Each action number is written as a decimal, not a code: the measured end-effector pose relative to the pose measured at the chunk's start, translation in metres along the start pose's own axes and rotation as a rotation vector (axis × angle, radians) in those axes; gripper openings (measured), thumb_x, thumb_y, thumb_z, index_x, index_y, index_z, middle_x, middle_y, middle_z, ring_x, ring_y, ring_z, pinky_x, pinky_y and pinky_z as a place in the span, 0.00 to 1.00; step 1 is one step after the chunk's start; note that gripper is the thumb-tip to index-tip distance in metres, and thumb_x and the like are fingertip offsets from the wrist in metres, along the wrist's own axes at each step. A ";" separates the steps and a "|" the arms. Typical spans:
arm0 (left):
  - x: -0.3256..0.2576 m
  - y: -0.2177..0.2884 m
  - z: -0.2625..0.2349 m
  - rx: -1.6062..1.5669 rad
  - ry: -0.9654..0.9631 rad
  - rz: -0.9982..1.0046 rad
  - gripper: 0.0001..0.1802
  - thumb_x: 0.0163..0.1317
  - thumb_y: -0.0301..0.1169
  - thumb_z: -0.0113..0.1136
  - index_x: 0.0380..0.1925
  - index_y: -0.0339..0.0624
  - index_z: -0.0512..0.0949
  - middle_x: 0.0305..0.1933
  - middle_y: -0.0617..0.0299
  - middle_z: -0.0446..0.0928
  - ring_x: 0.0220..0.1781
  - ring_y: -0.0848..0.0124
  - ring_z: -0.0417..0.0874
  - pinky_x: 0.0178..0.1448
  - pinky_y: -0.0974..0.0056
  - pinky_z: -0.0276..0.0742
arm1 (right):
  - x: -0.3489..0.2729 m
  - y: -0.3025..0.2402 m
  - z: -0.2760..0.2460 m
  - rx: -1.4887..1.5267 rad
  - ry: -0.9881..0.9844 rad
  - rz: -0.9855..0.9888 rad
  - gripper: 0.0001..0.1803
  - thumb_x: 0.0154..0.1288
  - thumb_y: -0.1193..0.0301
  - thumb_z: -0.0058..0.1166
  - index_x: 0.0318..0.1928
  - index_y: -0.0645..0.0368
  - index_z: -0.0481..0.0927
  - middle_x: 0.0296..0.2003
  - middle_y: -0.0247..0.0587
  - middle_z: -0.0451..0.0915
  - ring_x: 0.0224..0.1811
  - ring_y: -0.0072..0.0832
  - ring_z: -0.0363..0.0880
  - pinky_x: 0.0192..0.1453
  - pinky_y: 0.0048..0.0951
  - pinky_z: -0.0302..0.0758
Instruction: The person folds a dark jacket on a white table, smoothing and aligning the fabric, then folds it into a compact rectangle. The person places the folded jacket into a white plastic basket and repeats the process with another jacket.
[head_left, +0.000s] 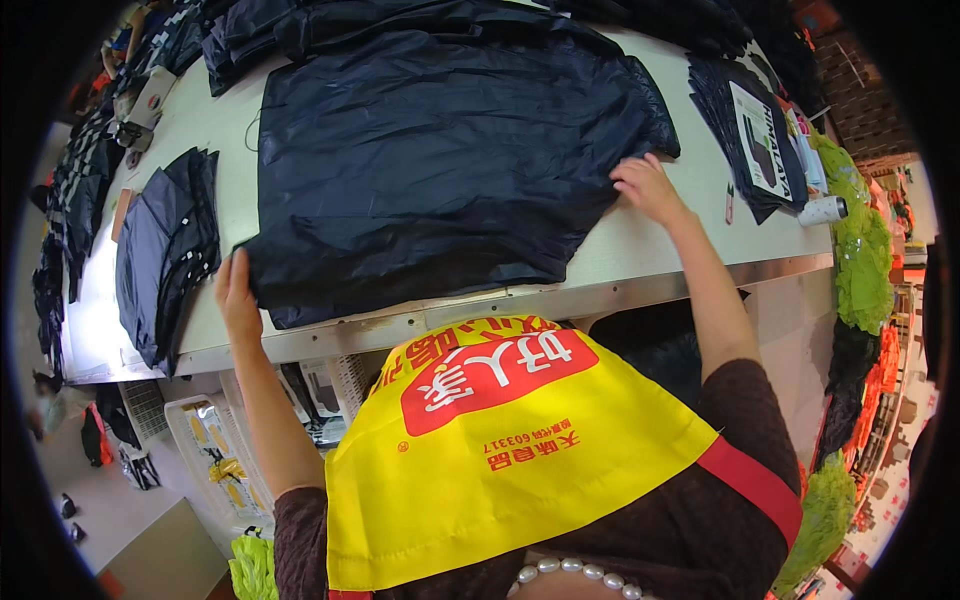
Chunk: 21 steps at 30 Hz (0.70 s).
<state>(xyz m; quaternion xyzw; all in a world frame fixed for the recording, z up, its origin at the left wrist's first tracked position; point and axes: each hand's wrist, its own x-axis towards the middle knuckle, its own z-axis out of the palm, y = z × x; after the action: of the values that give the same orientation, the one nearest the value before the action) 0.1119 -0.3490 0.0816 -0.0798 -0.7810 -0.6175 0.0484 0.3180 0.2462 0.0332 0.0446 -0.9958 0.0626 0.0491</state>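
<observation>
Two hands rest on a big dark navy jacket of thin shiny cloth [430, 150], which lies flat and spread out on the long pale desk [640, 250]. The left hand [235, 290] lies flat at the jacket's near left corner, with its fingers together along the edge of the cloth. The right hand [648, 185] sits at the jacket's right side, just under the sleeve, with its fingertips curled down on the hem. I cannot tell if it is pinching the cloth or only pressing it.

It looks like the smoothing and lining-up step, the part that comes before a fold. The jacket looks mostly flat, but some wrinkles show near its front edge. A good next move would need both hands to take hold of the edges at the same time, so the slippery cloth does not slide or bunch up.

Left of the jacket sits a stack of folded dark garments [165, 250]. Right of the jacket lie dark flat packs with white paper cards [755, 140], and near them a small white roll [822, 210]. Behind the jacket lies a heap of more dark cloth [420, 20]. Below the desk, a yellow apron with a red patch [500, 440] covers the person's front
</observation>
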 end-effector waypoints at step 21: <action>-0.064 -0.090 -0.018 0.186 0.345 -0.588 0.27 0.70 0.44 0.44 0.47 0.26 0.75 0.44 0.54 0.77 0.46 0.68 0.73 0.55 0.65 0.67 | 0.046 -0.036 0.023 -0.213 0.505 0.213 0.12 0.61 0.71 0.51 0.44 0.60 0.77 0.44 0.45 0.77 0.48 0.42 0.73 0.53 0.41 0.69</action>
<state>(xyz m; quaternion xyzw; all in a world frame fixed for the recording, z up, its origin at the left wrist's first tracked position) 0.1580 -0.3907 -0.0113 0.2587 -0.8038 -0.5357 0.0069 0.2734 0.2040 0.0197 -0.0827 -0.9521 -0.0282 0.2931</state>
